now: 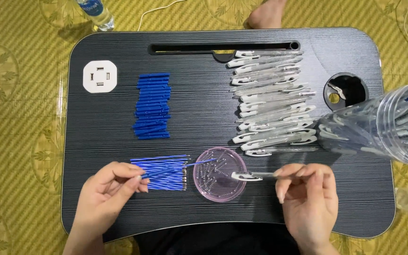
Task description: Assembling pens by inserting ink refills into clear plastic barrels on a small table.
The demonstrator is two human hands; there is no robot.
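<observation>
2 hands grip: left hand [107,196] 1 blue refill [178,168], right hand [308,198] 1 clear barrel [253,176].

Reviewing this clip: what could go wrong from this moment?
The blue refill in the left hand hovers over the pink dish of small springs; a slip could tip it. The clear jar of pens lies on its side at the tray's edge and might roll off.

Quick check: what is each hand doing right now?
Left hand: closed on a blue refill.
Right hand: closed on a clear pen barrel.
</observation>
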